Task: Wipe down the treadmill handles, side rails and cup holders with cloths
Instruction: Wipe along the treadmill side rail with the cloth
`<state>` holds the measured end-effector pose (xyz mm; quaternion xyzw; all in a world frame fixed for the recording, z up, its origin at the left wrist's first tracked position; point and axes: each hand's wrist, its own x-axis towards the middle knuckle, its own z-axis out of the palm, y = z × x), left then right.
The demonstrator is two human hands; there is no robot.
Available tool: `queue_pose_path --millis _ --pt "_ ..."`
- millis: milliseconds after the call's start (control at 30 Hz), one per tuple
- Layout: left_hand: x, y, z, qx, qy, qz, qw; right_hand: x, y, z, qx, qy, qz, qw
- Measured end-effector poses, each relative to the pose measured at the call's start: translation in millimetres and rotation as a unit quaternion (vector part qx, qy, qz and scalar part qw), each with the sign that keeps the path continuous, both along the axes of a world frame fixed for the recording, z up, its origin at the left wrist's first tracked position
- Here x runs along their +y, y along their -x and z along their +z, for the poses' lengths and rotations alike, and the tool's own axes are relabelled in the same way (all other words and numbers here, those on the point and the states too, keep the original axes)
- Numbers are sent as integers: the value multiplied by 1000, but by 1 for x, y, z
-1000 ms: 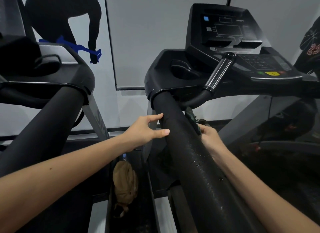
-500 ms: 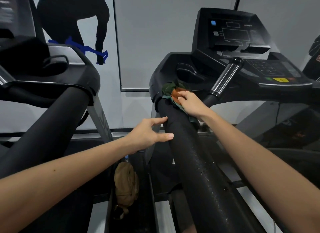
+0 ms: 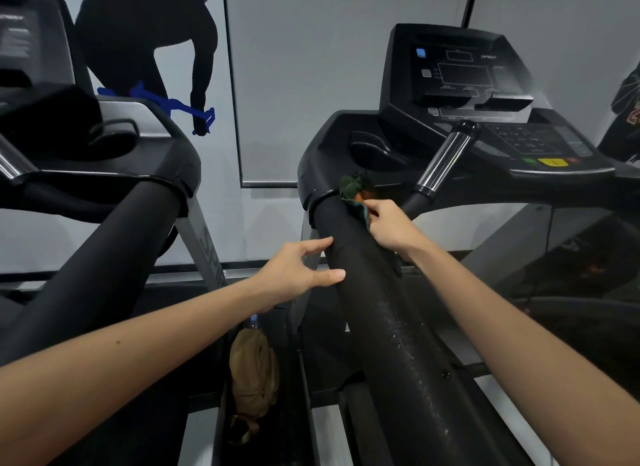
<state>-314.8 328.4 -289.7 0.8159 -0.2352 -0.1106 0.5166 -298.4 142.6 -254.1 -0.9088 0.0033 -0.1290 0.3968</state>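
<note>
Grey gym wall (image 3: 311, 67) behind; two treadmills side by side, work on the right-hand one. Cloth (image 3: 351, 188), dark green with an orange patch, bunched at top end of foam rail (image 3: 360, 292), at the rail-console joint, just below cup holder (image 3: 375, 152). Right hand (image 3: 391, 228) gripping cloth, fingers curled round it, pressing onto rail's inner side. Left hand (image 3: 294, 268) on rail's outer side, fingers spread and loose, thumb and index tip touching foam, holding nothing. Droplets on lower rail, so likely wet and not wiped yet. Cloth: light, soft, limp; best bunched in palm to avoid trailing corners. Rail: fixed, slightly squashy, grippy, probably slick where wet; wrap cloth round, pull down its length. Chrome handle (image 3: 446, 160) and cup holder judged pending. Tan bag (image 3: 254, 361) low in gap between machines.
</note>
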Motion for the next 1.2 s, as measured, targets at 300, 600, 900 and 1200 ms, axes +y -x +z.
queue_pose_path --millis 300,600,900,1200 --pt "-2 5 3 15 11 -5 1000 7 84 -31 132 -261 -9 956" --pt "1 -2 11 73 33 14 997 1 27 1 -36 68 -22 997" --pt "-6 -25 32 196 183 68 961 9 23 34 -20 22 83 996" --pt "-8 -52 50 111 90 114 983 -23 33 22 15 -253 102 962"
